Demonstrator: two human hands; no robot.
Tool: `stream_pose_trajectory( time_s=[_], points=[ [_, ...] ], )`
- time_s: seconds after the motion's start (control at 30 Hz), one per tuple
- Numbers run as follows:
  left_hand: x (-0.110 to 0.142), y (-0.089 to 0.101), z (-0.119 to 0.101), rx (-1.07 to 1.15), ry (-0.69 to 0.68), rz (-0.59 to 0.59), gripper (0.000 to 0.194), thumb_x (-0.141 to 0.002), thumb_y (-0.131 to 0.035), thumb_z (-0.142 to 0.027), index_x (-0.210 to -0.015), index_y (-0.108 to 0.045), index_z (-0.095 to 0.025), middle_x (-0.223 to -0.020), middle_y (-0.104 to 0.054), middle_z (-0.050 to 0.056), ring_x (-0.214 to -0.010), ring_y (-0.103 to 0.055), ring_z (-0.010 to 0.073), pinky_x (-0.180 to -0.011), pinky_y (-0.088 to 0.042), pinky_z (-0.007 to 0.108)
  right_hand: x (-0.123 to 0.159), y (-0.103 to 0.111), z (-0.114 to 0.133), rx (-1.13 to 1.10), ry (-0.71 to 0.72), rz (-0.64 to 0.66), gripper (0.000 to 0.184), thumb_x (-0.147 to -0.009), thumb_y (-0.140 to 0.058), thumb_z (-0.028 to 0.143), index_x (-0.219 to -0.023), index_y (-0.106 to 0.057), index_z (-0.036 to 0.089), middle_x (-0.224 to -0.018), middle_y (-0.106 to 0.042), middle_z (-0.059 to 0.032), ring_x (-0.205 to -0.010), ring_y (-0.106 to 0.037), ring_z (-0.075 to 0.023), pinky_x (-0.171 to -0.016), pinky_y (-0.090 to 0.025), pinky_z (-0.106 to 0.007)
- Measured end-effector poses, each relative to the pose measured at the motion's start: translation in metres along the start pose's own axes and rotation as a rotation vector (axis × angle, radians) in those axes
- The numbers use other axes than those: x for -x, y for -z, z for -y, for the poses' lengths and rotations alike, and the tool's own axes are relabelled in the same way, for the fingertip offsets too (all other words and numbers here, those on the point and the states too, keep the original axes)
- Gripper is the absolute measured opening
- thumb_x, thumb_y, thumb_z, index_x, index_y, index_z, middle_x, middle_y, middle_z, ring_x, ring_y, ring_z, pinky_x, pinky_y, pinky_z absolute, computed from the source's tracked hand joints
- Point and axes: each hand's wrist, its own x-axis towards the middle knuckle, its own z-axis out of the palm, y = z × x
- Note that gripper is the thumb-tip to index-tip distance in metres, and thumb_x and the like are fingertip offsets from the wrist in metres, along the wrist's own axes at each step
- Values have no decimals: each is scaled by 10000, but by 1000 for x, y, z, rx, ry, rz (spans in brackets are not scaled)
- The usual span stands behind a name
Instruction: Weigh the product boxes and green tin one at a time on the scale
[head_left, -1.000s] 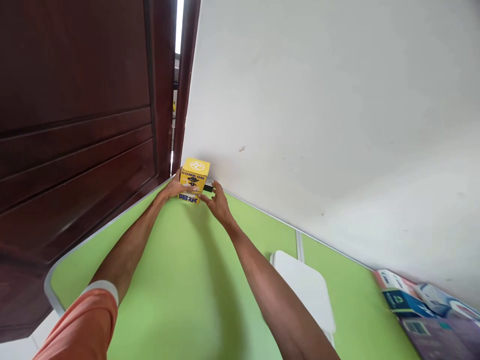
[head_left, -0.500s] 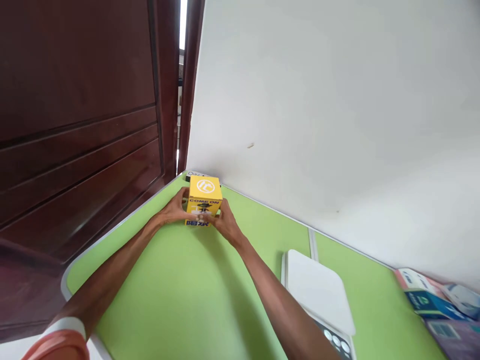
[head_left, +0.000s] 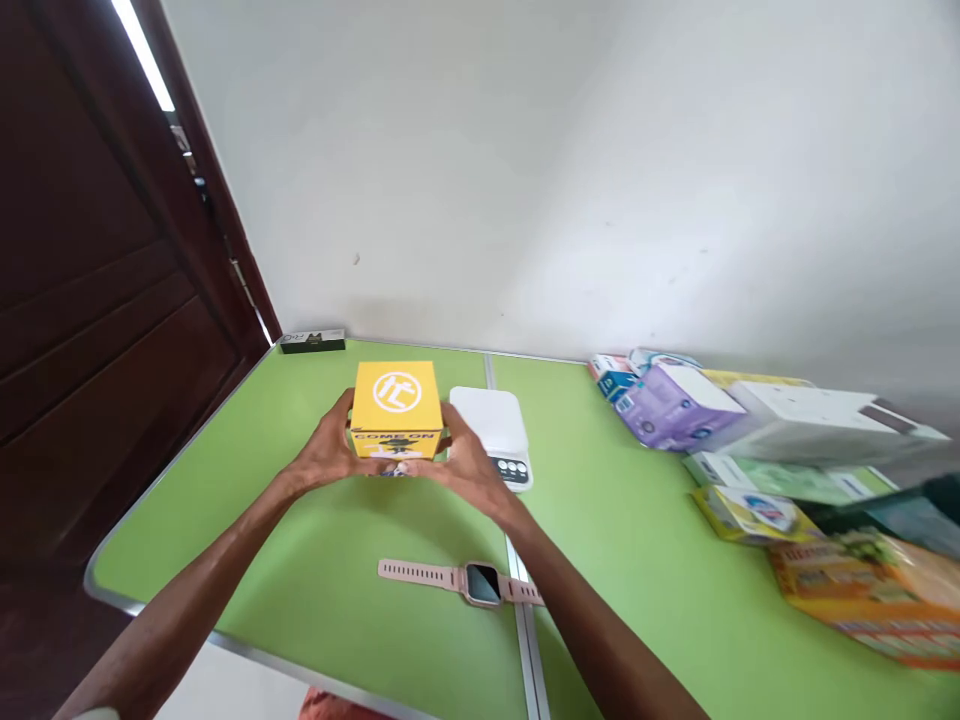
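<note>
Between my two hands is a yellow box (head_left: 409, 395) with a white round logo on top and "COME ON" printed on its front. My left hand (head_left: 326, 447) grips its left side, thumb across the front. On the opposite side my right hand (head_left: 466, 462) holds it the same way, the thumbs nearly meeting. The box appears raised above the green table (head_left: 300, 580). Just behind my right hand lies a white kitchen scale (head_left: 489, 420) with round buttons. A smartwatch (head_left: 482, 584) with a pink strap rests nearer me, its right strap end partly hidden by my right forearm.
A slim black-and-white box (head_left: 313, 341) sits in the far left corner. On the right stand a purple box (head_left: 675, 405), a white box (head_left: 810, 420), a yellow pack (head_left: 754, 514) and an orange package (head_left: 870, 595). A white wall (head_left: 480, 180) borders the back, a dark door (head_left: 97, 330) the left.
Both hands have brought the yellow box away from the far corner, closer to me. The view has swung right, showing the watch and more packages.
</note>
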Motion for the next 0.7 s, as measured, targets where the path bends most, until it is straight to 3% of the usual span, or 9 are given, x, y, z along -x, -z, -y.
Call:
stream_pose_trajectory(
  time_s=[0.17, 0.3, 0.4, 0.53, 0.7],
  points=[
    [-75, -66, -31, -1, -160, 151, 1082, -551, -1070, -367, -1513, -592, -232, -1475, -742, 178, -1430, -671, 484, -1214, -540, 709, 10, 84, 3, 105, 0, -215, 892, -705, -967, 511, -1511, -637, 317, -1528, -688, -115, -1221, -710, -358, -910, -629, -490],
    [-114, -110, -25, 39, -209, 225, 1078, -532, -1093, -378, -1481, -609, -217, -1516, -707, 206, -1414, -681, 441, -1215, -529, 694, 13, 124, -19, 122, -77, -265, 839, -696, -953, 498, -1459, -672, 292, -1524, -693, -134, -1273, -694, -381, -913, -627, -503],
    [-127, -124, -10, 78, -169, 256, 1019, -528, -1103, -389, -1414, -634, -207, -1451, -740, 203, -1382, -705, 428, -1195, -543, 689, 10, 135, -36, 120, -77, -275, 858, -679, -966, 493, -1460, -679, 282, -1541, -684, -145, -1321, -672, -398, -949, -623, -519],
    [-134, -127, 5, 101, -103, 250, 993, -509, -1116, -395, -1356, -638, -198, -1381, -771, 184, -1346, -725, 416, -1197, -542, 675, 5, 134, -52, 83, -62, -259, 908, -703, -962, 533, -1518, -650, 280, -1580, -661, -149, -1372, -647, -399, -1038, -606, -552],
    [-135, -122, 13, 45, -92, 266, 1073, -536, -1105, -469, -1451, -603, -220, -1535, -686, 204, -1461, -642, 433, -1249, -499, 653, 9, 128, -72, -14, -81, -277, 1057, -712, -958, 662, -1626, -553, 319, -1716, -544, -140, -1548, -543, -409, -1219, -519, -615]
  ],
)
